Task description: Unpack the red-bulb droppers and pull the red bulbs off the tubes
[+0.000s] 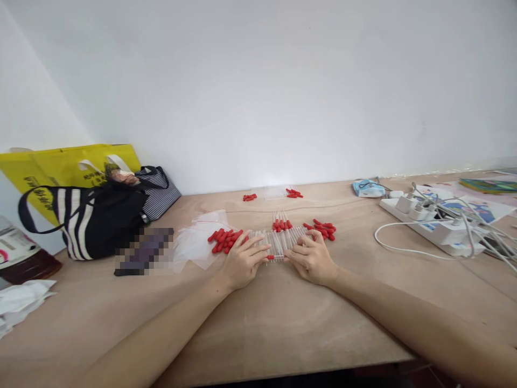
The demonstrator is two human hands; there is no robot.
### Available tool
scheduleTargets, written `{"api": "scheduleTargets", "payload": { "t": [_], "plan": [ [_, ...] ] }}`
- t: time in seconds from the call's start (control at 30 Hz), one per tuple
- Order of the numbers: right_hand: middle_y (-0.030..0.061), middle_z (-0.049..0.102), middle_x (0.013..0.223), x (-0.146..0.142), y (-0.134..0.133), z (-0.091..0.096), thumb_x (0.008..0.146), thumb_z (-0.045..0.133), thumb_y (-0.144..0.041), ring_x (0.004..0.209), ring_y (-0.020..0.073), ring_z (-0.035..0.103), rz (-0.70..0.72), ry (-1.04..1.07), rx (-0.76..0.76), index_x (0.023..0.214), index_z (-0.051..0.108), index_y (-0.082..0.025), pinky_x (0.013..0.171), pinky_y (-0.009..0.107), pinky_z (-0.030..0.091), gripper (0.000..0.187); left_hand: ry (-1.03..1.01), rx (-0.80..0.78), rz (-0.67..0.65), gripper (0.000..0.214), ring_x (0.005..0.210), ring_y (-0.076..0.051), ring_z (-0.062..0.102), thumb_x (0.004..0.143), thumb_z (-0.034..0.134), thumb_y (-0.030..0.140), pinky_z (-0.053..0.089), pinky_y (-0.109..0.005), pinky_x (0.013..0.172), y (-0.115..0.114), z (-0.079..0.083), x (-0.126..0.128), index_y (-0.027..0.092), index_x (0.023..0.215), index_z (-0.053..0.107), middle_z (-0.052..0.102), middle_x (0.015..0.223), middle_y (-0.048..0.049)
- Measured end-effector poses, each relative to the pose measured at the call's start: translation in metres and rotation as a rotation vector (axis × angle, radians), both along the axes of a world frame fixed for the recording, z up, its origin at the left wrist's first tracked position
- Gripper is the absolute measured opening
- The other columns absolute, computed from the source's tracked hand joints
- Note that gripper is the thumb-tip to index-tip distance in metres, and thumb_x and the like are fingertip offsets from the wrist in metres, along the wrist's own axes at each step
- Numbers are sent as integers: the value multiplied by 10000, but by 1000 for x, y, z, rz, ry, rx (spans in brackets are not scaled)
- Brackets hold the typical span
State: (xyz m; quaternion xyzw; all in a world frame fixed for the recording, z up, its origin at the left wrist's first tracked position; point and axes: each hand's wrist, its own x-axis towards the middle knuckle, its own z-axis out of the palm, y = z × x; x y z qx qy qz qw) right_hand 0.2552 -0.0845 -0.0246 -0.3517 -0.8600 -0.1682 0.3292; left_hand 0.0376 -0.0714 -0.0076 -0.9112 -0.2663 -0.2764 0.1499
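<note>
My left hand (244, 261) is closed, its fingertips at the red end of a thin red-tipped stick (271, 257) lying crosswise. At the other end of that stick, the fingers of my right hand (311, 257) are bent and pressed together. Between and behind both hands lies a row of thin clear-white sticks (278, 237). Red tips (224, 240) cluster beside my left hand, and more red tips (326, 228) beside my right. Just behind the row, several red-tipped sticks (281, 223) point away from me. My fingers hide part of the row.
Clear plastic bags (197, 240) lie left of the sticks, near a blurred dark object (145, 252). Further left stand a black striped bag (105, 221) and a bottle (24, 253). At right are a power strip (428, 226) with cables and a blue mask (368, 188).
</note>
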Motion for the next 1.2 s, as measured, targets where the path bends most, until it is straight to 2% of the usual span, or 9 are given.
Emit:
{"api": "scheduleTargets", "payload": {
  "t": [0.27,0.73,0.9,1.03,1.2],
  "plan": [
    [-43,548,516,-1,3,-2,795,505,-256,656,105,422,87,93,159,731,618,-209,841,371,182,138,-42,96,-68,187,1024,-166,539,816,448,113,264,-438,1004,-2,-2,1,191,844,616,652,1005,10],
    [-50,557,519,2,0,0,798,499,-254,662,108,444,97,126,157,739,616,-214,861,377,179,136,-44,79,-76,220,1015,-157,545,795,430,74,270,-437,1003,-1,-2,-3,195,842,608,658,984,3],
    [-22,589,560,13,5,-3,804,474,-269,651,117,462,-62,208,72,719,637,-213,823,343,215,192,-152,76,15,179,949,-172,561,808,441,101,408,-383,866,2,-2,-29,181,879,585,649,965,-35],
    [2,625,620,14,13,-3,800,456,-245,679,130,493,-271,277,27,863,657,-233,785,321,222,211,-291,47,111,171,833,-150,550,825,453,171,470,-291,731,2,-3,-38,176,934,584,585,883,-58],
    [19,648,741,19,23,-4,761,427,-192,781,157,521,-509,216,-22,911,652,-255,760,323,209,277,-470,-17,408,258,762,-158,533,822,407,228,478,-294,682,17,1,-49,146,994,581,500,841,-71]
  ]
}}
